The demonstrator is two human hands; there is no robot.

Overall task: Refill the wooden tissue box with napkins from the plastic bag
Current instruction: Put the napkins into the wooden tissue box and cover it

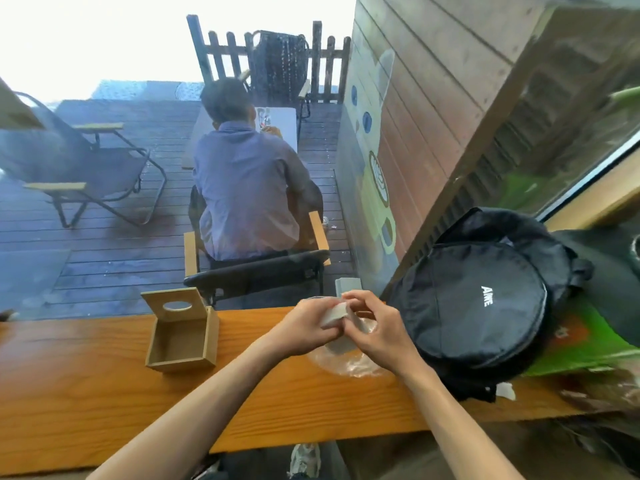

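While the wooden tissue box (183,332) sits open (lid up), both hands' fingers (341,329) pinch napkins (334,315).

Wooden tissue box (181,336): pale tan, unpatterned. Counter (86,368): orange-brown with darker grain lines. Napkins (335,314): off-white. Plastic bag (349,365): clear, glossy. Backpack (485,306): black with small white lettering. Seated person's shirt (246,188): muted blue-purple. Deck boards (104,258): dark brown.
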